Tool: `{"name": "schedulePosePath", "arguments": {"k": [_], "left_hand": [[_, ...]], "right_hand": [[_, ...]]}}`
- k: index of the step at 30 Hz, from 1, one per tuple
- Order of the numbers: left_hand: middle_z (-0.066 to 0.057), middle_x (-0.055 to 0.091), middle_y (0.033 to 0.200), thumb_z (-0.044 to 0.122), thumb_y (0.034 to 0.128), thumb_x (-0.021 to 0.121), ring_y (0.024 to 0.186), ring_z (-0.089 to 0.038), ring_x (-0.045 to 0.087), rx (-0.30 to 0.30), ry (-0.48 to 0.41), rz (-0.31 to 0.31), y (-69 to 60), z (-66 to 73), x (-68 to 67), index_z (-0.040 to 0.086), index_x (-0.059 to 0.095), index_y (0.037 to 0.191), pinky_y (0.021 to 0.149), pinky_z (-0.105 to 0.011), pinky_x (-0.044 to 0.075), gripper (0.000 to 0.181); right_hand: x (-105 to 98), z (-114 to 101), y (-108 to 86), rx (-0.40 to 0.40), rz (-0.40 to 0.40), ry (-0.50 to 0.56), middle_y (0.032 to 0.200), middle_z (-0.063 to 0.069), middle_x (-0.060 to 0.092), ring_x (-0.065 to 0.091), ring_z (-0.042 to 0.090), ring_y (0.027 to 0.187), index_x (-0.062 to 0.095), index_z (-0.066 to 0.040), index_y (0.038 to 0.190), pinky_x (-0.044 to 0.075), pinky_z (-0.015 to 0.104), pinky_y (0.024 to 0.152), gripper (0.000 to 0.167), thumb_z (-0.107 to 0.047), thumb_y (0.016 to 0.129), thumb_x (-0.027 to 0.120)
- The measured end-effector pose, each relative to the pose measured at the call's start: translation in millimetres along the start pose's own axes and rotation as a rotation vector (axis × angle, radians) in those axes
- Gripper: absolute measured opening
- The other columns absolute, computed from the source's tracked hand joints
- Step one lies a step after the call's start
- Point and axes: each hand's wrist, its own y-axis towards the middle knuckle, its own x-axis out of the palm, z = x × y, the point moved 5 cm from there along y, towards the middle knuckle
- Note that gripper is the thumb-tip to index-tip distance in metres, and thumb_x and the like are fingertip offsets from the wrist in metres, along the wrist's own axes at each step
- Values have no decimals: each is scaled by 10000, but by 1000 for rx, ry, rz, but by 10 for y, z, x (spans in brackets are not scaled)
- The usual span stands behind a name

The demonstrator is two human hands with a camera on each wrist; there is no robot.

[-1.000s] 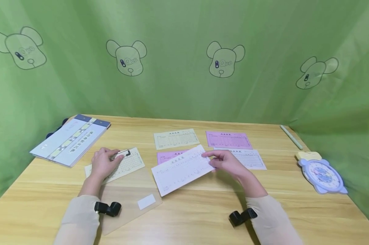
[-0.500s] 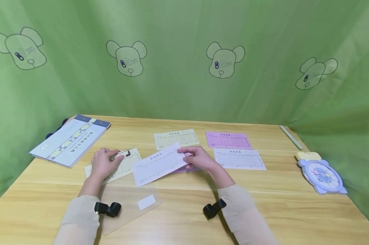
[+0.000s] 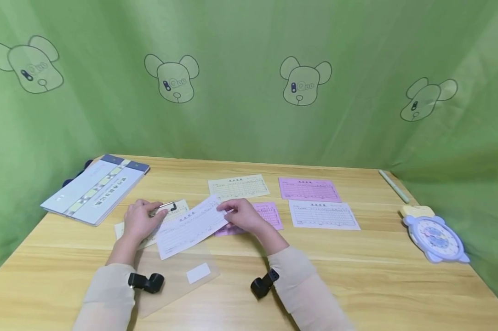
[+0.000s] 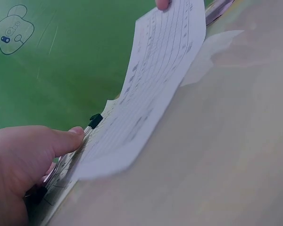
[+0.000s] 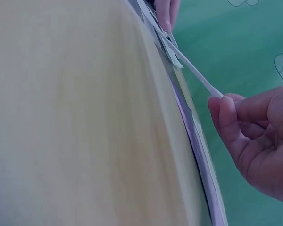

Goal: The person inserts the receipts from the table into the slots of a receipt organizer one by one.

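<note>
My right hand [image 3: 245, 216] pinches the right end of a white printed slip [image 3: 188, 228], whose left end overlaps a yellowish slip [image 3: 150, 239] on a clipboard [image 3: 162, 280]. My left hand [image 3: 140, 220] rests at the board's metal clip [image 3: 163, 208], fingers around it. In the left wrist view the thumb of the left hand [image 4: 33, 155] presses on the clip, and the white slip [image 4: 146, 89] slants over the board beside it. Thumb and fingers of the right hand [image 5: 254, 132] hold the slip's edge [image 5: 198, 74] in the right wrist view, raised above the table.
Behind lie a yellowish slip [image 3: 238, 187], a pink slip [image 3: 308, 190], a white slip [image 3: 323, 215] and another pink slip [image 3: 269, 214]. A blue-white folder [image 3: 95, 188] is at left; a pen [image 3: 393, 186], yellow block [image 3: 416, 211] and blue clock [image 3: 435, 236] at right.
My right hand has carried the white slip leftward from above the near pink slip to over the clipboard's yellowish slip, uncovering most of the pink one. The left hand has stayed at the clip.
</note>
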Motion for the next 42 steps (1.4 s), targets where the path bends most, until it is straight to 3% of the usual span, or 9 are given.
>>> {"name": "schedulePosePath", "arguments": {"k": [3,7,11,17,21,25,32,42], "left_hand": [[-157,452,933,304,822,561,812,-294,369,-1,8,-1,2,5,-2,7,572,1104,700,-415,264,410],[-161,456,937,302,820,562,816,-297,371,-3,15,3,0,10,-11,8,572,1103,704,-419,265,409],[-159,456,937,303,820,562,820,-297,372,-10,22,1,-1,16,-10,9,574,1102,709,-421,263,408],[-154,449,928,296,820,564,811,-294,370,-15,34,-3,1,27,-2,13,574,1106,705,-417,266,402],[-149,449,929,300,822,566,806,-288,368,-16,46,-10,4,30,6,30,576,1111,697,-408,270,396],[-154,452,932,294,822,570,802,-289,371,-16,45,-5,6,24,-3,34,576,1112,691,-408,274,390],[-152,459,924,294,819,575,799,-288,372,-15,35,-2,8,22,2,49,575,1121,688,-405,272,389],[-154,452,934,276,800,605,819,-296,373,7,53,2,0,28,-2,19,576,1106,703,-416,273,401]], "right_hand": [[90,0,23,38,0,46,991,132,539,530,149,539,622,-6,986,466,276,510,269,94,764,509],[228,5,44,100,-45,182,899,158,557,542,175,516,604,0,1019,481,319,533,276,88,774,513],[356,-22,54,112,-85,255,838,164,557,551,173,536,584,22,1046,479,293,534,300,110,769,512],[521,-64,75,94,-75,328,1032,191,514,566,168,560,570,68,1045,480,268,571,316,156,747,514],[607,-71,96,125,-29,372,1005,195,518,566,160,564,582,76,1016,480,272,595,298,164,736,528],[681,-60,122,159,-9,396,908,152,547,576,162,583,587,75,1004,479,265,598,285,160,737,534],[750,-24,134,200,-10,425,879,132,543,578,161,584,583,73,1015,478,256,601,285,154,748,526],[772,-12,143,194,-3,431,877,131,535,570,151,566,581,74,1021,479,259,594,294,157,744,529]]}}
